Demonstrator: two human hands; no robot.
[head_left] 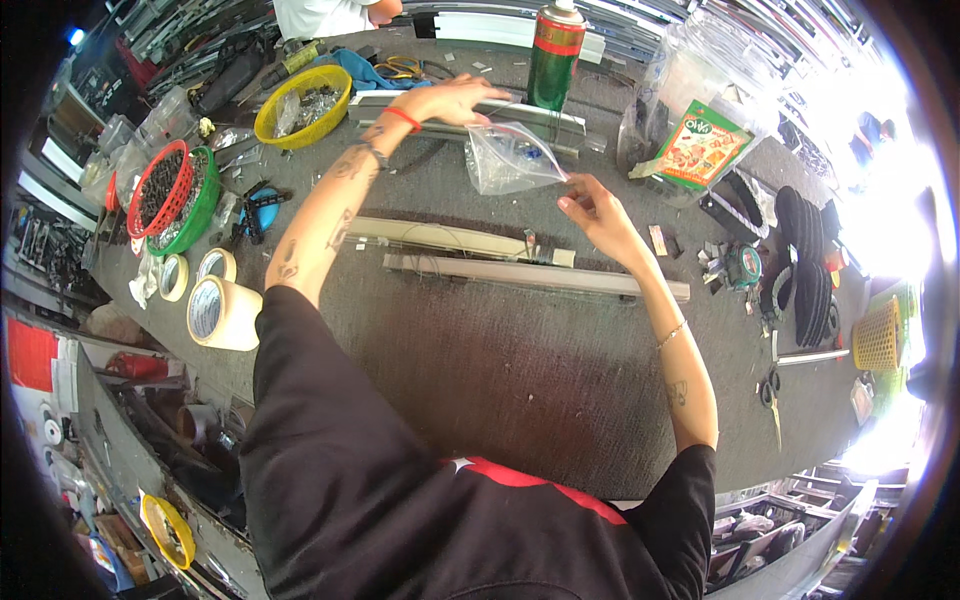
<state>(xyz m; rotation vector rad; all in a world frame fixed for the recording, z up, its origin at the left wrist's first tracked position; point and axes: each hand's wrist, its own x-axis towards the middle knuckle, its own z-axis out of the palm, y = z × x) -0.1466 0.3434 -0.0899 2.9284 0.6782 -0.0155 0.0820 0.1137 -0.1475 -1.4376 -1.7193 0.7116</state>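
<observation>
My left hand (pixel 455 100) pinches the top edge of a small clear plastic bag (pixel 508 158) that holds a few small dark parts. My right hand (pixel 592 205) grips the bag's lower right corner, so the bag hangs stretched between both hands above the grey table (pixel 500 350). Below the bag lie two long pale metal rails (pixel 530 272) side by side on the table. A red band and a dark bracelet sit on my left wrist.
A green spray can (pixel 555 55) stands at the back. A yellow basket (pixel 303 105), a red basket in a green one (pixel 170 195) and tape rolls (pixel 222 312) are on the left. A clear tub with a printed packet (pixel 700 145), black rubber strips (pixel 805 265) and scissors (pixel 770 390) sit right. Another person stands at the far edge.
</observation>
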